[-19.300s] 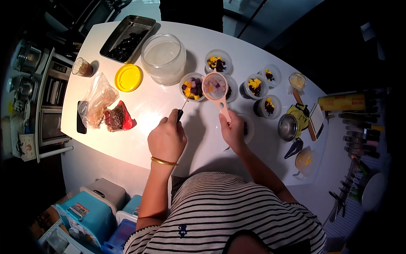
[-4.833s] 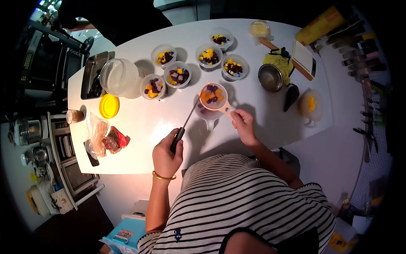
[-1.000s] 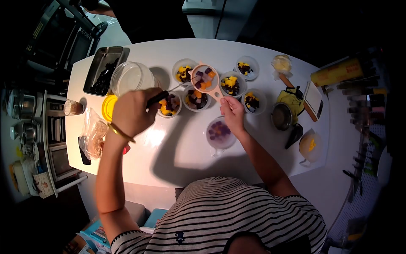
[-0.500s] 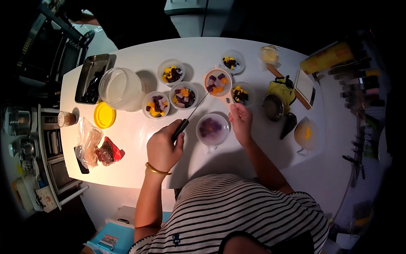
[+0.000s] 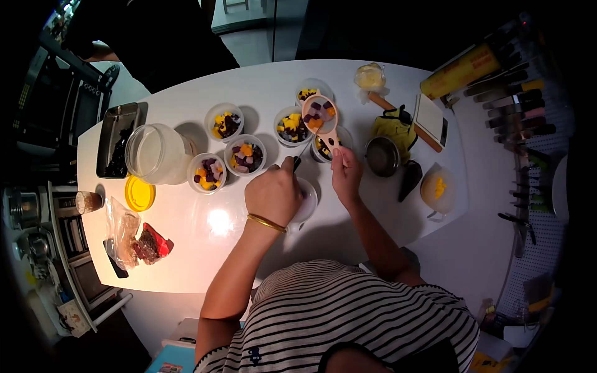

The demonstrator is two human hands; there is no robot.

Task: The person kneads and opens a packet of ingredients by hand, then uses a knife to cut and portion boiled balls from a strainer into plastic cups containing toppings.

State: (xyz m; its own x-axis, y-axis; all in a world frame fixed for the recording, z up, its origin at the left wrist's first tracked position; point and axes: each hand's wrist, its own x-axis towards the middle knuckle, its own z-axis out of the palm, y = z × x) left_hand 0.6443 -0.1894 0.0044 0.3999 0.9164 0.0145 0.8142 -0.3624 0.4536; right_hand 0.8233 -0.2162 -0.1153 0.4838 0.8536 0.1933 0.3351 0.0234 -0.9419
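My left hand, with a gold bangle at its wrist, is closed around the black handle of a thin metal tool; its far end is hard to make out. My right hand grips the handle of a peach-coloured strainer. Purple, lilac and orange cubes lie in the strainer, which hovers over the far cups. Below it, a clear cup holds yellow and dark pieces; another cup is partly covered by the strainer's handle. Behind my left hand, a white bowl is mostly hidden.
Filled cups stand left of the strainer. Further left are a large clear jar, a yellow lid and a metal tray. A metal bowl, yellow-green cloth and scale lie right. Another person stands across the table.
The view has shifted. My right hand has moved the strainer away and rightward over the table, uncovering a cup. My left hand has moved right with the tool, now covering much of the bowl.
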